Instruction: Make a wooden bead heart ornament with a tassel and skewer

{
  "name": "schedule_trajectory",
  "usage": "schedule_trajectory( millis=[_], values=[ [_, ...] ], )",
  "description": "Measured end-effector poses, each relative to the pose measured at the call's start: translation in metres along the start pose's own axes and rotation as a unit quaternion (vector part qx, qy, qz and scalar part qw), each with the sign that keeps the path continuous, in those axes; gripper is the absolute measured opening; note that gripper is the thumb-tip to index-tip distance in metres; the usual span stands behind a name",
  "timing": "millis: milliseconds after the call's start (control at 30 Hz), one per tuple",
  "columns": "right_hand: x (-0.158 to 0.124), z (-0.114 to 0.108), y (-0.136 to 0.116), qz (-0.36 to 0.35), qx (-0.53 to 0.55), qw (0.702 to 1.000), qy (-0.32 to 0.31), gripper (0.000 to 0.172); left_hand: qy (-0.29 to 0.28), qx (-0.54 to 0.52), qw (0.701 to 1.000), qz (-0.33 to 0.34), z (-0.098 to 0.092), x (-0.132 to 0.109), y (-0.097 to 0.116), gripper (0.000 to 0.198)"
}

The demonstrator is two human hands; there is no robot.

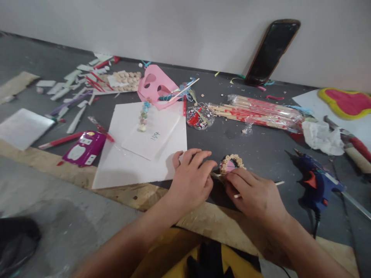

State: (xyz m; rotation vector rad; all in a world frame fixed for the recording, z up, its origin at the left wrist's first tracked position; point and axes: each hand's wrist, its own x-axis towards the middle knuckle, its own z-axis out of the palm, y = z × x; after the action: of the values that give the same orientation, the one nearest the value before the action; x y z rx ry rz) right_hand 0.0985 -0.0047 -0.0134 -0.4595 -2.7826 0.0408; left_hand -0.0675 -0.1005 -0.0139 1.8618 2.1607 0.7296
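Observation:
My right hand point(256, 191) is closed at the lower edge of a small ring point(236, 158) covered in pale beads, with pink inside it. A thin whitish stick point(279, 183) passes under or through the same hand, its two ends showing. My left hand point(193, 179) is beside it, thumb and forefinger pinched at a short pale tassel-like strand point(216, 176) that runs to the ring. Its other fingers are bent and spread, near the white paper point(110, 162). My right fingers hide where strand and ring meet.
A blue glue gun point(317, 179) lies at right. Behind are packed sticks point(261, 112), a clear bead case point(199, 117), a pink mask-like cutout point(156, 85) and a phone point(272, 50) against the wall. Paper scraps point(68, 83) and a purple packet point(84, 148) are at left.

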Motion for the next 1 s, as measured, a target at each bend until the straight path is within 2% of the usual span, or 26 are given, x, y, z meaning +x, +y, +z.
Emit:
schedule_trajectory(
  millis=[67,233,400,533,633,733,833,1000],
  values=[
    [0.000,0.000,0.000,0.000,0.001,1.000,-0.005,0.014,-0.009,0.001,1.000,0.022,0.000,-0.001,0.002,0.027],
    [0.000,0.000,0.001,-0.006,-0.004,1.000,0.002,0.014,-0.014,0.027,0.997,0.068,0.004,0.000,0.007,0.022],
    [-0.001,0.001,0.001,0.000,0.000,1.000,-0.001,0.013,-0.011,0.007,1.000,0.014,0.000,0.001,0.004,0.014],
    [-0.001,0.000,0.000,-0.003,0.000,1.000,-0.003,0.013,-0.014,0.011,1.000,-0.014,-0.007,0.000,-0.003,0.022],
    [0.000,0.000,0.000,-0.005,-0.003,1.000,-0.003,0.012,-0.016,0.006,1.000,0.008,-0.008,-0.002,-0.003,0.026],
    [0.000,0.000,0.000,-0.004,-0.007,1.000,-0.003,0.012,-0.010,0.004,0.999,0.041,-0.005,-0.003,0.002,0.018],
    [0.000,0.000,0.001,-0.007,-0.014,1.000,-0.004,0.011,0.001,0.032,0.998,0.062,0.000,-0.003,0.006,0.013],
    [0.000,0.000,0.001,-0.010,-0.014,1.000,-0.001,0.012,0.038,0.079,0.992,0.091,0.007,-0.001,0.006,0.016]
  ],
)
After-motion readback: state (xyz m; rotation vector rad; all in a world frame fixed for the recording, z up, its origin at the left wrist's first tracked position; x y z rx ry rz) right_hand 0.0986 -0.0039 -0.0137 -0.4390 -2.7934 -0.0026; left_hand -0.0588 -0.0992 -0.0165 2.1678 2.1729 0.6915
